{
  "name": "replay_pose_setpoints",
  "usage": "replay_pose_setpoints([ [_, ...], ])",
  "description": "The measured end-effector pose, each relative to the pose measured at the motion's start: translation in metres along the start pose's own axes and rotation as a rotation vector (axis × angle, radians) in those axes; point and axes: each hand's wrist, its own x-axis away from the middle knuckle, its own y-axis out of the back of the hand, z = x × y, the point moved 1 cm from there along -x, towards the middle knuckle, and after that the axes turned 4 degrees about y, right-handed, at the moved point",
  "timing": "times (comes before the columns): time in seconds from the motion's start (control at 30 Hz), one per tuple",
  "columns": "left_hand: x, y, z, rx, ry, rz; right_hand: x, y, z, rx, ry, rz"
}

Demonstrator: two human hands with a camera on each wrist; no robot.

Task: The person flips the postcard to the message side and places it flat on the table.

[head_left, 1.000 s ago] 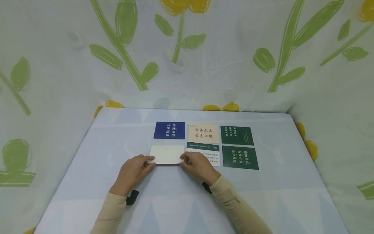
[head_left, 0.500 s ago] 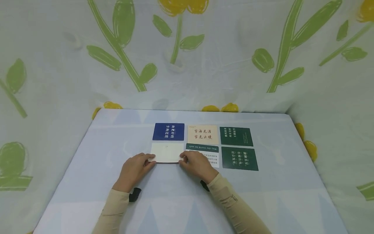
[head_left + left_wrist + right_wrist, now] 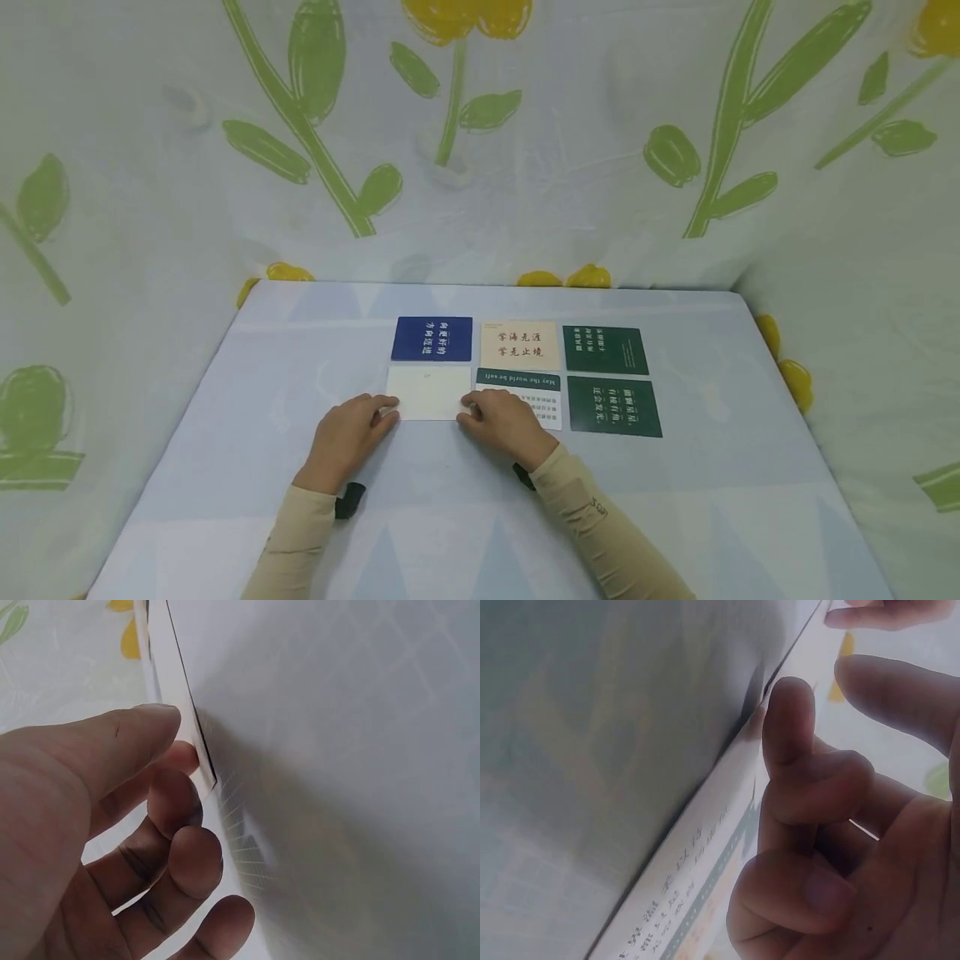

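A blank cream card (image 3: 429,390) lies flat on the table, in front of a blue card (image 3: 432,338). My left hand (image 3: 347,440) is at its near left corner, thumb and index fingertip right at the edge. In the left wrist view, the thumb (image 3: 142,731) overlaps the card (image 3: 176,682) and the other fingers are loosely bent. My right hand (image 3: 512,427) is at the near right corner, partly covering a white card with a green band (image 3: 517,381). The right wrist view shows its fingers (image 3: 789,720) bent close to the card, its thumb held apart from them.
To the right lie a beige card (image 3: 520,344) and two dark green cards, one behind (image 3: 606,350) and one in front (image 3: 615,407). With the others they form two rows on the pale table (image 3: 712,467). A flower-patterned cloth (image 3: 562,183) hangs behind.
The cream card has shifted slightly away toward the blue card and been lowered flat; its dark near edge no longer shows. Both hands have eased their hold at its corners.
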Motion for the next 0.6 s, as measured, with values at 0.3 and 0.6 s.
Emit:
replay_pose_setpoints([
  [0.3, 0.002, 0.002, -0.004, -0.017, 0.012, -0.011, 0.006, 0.004, 0.0, 0.003, 0.026, -0.049],
  [0.6, 0.002, -0.001, -0.007, -0.022, -0.056, -0.137, 0.032, 0.022, -0.014, 0.056, 0.022, -0.18],
])
